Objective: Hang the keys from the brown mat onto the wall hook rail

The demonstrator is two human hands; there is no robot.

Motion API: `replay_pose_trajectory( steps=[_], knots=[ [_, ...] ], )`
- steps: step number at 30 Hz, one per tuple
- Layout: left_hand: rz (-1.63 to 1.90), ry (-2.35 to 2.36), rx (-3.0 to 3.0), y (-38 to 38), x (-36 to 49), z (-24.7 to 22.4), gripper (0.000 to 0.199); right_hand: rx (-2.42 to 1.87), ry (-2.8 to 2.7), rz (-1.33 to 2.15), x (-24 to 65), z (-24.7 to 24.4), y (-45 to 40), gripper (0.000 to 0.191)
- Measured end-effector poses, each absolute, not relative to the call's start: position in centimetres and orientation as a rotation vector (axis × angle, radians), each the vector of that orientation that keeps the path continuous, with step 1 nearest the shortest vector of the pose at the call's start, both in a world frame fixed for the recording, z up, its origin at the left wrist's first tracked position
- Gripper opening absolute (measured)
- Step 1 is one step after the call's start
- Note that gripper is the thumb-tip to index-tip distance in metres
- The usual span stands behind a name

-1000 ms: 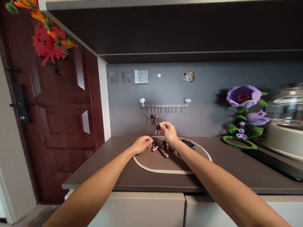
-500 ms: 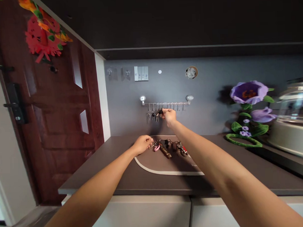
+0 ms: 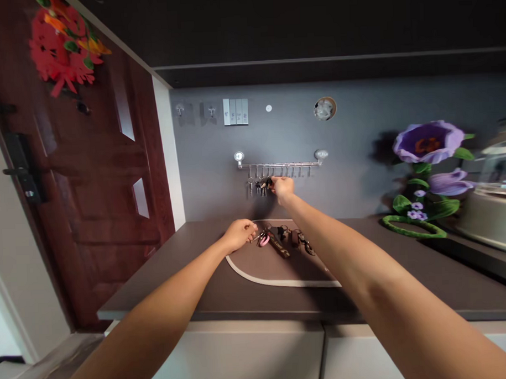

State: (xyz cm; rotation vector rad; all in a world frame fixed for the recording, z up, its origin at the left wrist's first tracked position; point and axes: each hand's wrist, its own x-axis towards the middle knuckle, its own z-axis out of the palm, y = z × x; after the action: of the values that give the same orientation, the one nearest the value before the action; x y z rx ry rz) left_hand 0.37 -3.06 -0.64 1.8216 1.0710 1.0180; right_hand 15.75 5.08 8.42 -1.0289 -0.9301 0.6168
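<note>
My right hand (image 3: pixel 283 189) is raised to the clear hook rail (image 3: pixel 281 165) on the wall, its fingers pinched on a dark key set (image 3: pixel 270 183) just under the hooks. Whether that set hangs on a hook is hidden by the fingers. To its left, several small keys (image 3: pixel 259 187) dangle from the rail. Lower down, my left hand (image 3: pixel 239 235) is closed at the mat's left side, fingertips at a bunch of keys with a pink ring (image 3: pixel 264 240). Beside that bunch lies a brown lettered strap (image 3: pixel 280 246), with more key rings (image 3: pixel 302 239) partly behind my right forearm.
A brown mat with a pale rim (image 3: pixel 273 283) lies on the dark counter (image 3: pixel 185 269). On the right stand purple fabric flowers (image 3: pixel 429 142) and a pale appliance with a clear top (image 3: pixel 495 220). A dark shelf (image 3: pixel 293 33) overhangs; a red-brown door (image 3: pixel 108 216) is at left.
The view has tilted slightly, so the wall and counter appear a little higher. My right hand stays at the hooks with the dark key set, and my left hand stays beside the pink-ringed keys.
</note>
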Motion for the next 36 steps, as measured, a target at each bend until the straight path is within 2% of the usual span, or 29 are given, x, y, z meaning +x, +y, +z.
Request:
replay_pose_trajectory(
  steps=[25,30,36],
  knots=[
    [0.99,1.071,1.952,-3.5,0.1,-0.6,0.016,-1.046,-1.098,0.574,16.8,6.6,6.0,0.014],
    [0.97,1.062,1.912,-3.5,0.1,-0.7,0.022,-1.063,-1.119,0.598,17.1,6.7,5.1,0.009],
    [0.984,1.083,1.861,-3.1,0.2,-0.9,0.025,-1.081,-1.132,0.653,17.2,6.3,2.1,0.017]
  ],
)
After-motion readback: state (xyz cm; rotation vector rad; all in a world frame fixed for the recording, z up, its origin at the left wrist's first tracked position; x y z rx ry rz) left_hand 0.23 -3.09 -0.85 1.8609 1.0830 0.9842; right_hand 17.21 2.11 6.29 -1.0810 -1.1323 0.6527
